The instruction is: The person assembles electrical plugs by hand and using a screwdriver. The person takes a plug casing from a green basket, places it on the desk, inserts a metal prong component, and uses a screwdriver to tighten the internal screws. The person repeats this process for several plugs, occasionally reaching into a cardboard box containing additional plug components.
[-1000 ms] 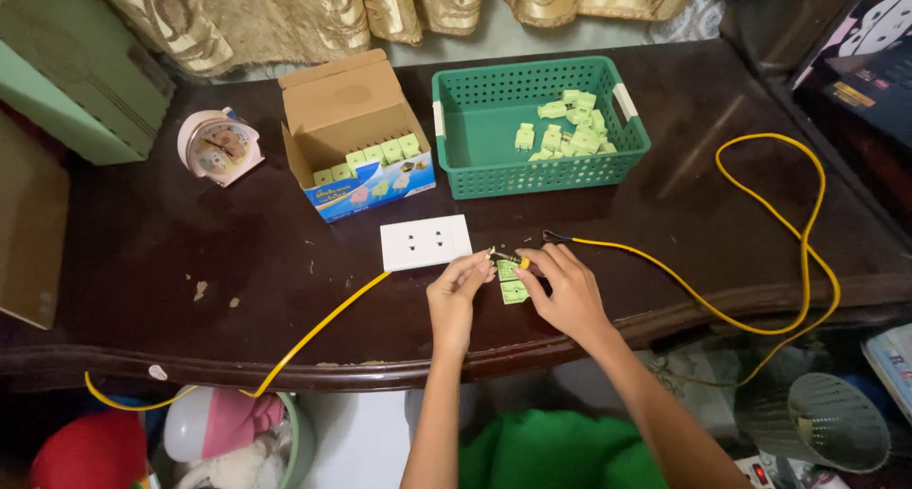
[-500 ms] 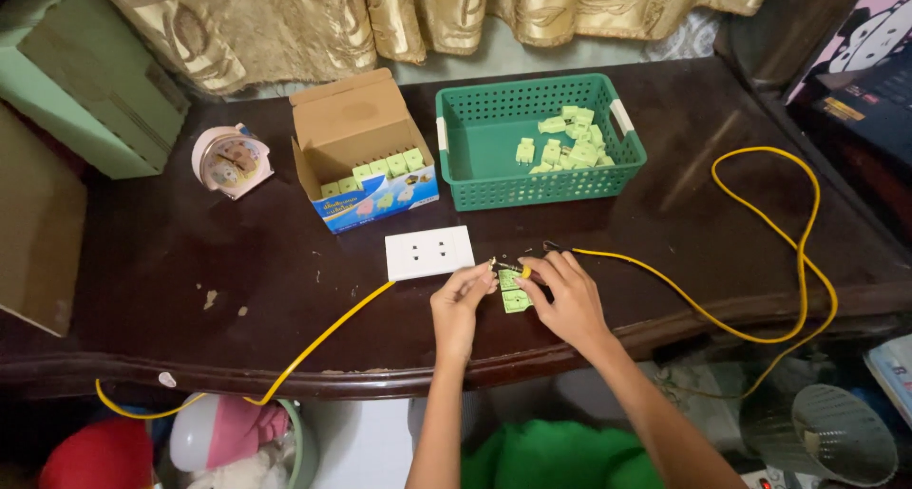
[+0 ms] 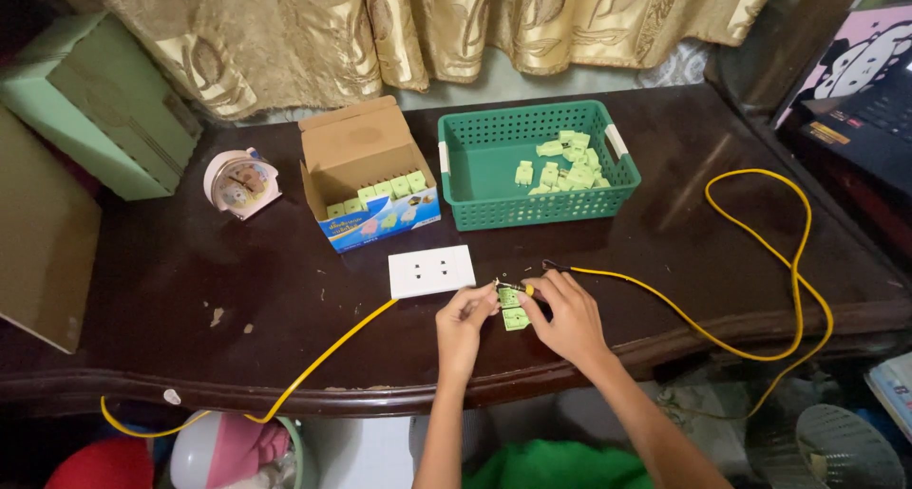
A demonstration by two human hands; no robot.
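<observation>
Both hands are down at the near edge of the dark tabletop (image 3: pixel 190 261), meeting over a small green socket piece (image 3: pixel 514 310). The left hand (image 3: pixel 463 320) pinches its left side, fingers closed on it. The right hand (image 3: pixel 567 313) is curled over the right side, fingers clenched around what looks like a small tool with a yellow tip (image 3: pixel 528 289); whether it is part of the yellow cable (image 3: pixel 760 252) I can't make out. The piece lies on the wood just right of the white socket plate (image 3: pixel 431 271), with the cable running off on both sides.

How will it handle? Looks like light, rigid moulded plastic, small enough to skid on the polished wood, so I'd say a pinch on the two long edges is best, well away from any terminals. The cable seems springy and could tug it around.

Behind: a green basket (image 3: pixel 535 202) holding more green pieces, an open cardboard box (image 3: pixel 361 157) with a row of them, and a small pink clock (image 3: pixel 239 181).

The fingertips cover the contact point, and the tool shaft is hidden under the right hand.
</observation>
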